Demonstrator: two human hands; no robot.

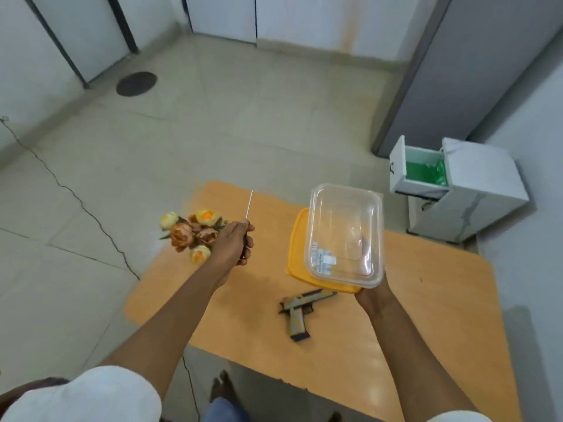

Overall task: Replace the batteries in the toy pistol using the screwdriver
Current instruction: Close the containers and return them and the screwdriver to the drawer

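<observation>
The toy pistol (300, 312) lies flat on the orange surface (426, 315), a little right of the middle of the frame and low down. It is tan with dark patches. Its barrel points toward the right and its grip points down toward the bottom of the frame. No hand touches it.

The left hand (233, 243) is in the middle of the frame, raised over the left part of the surface. Its fingers (248, 239) are curled tight around the dark handle of the screwdriver (248, 214). The thin silver shaft sticks up from the fist, toward the top of the frame.

The right hand (370, 295) is to the right of the pistol, near its barrel end. It holds a clear plastic box (345, 234) by the near edge, and the box is tilted so the bottom faces the camera. There is a white label on the box. A yellow lid (300, 257) sits behind the box, and its lower edge is just above the pistol. The fingers of this hand are mostly hidden behind the box, so I cannot tell just how they lie.

A bunch of orange and yellow flowers (192, 234) lies at the left edge of the surface, just beside the left hand. A white bin (463, 190) with a green bag stands on the floor at the right of the frame.
</observation>
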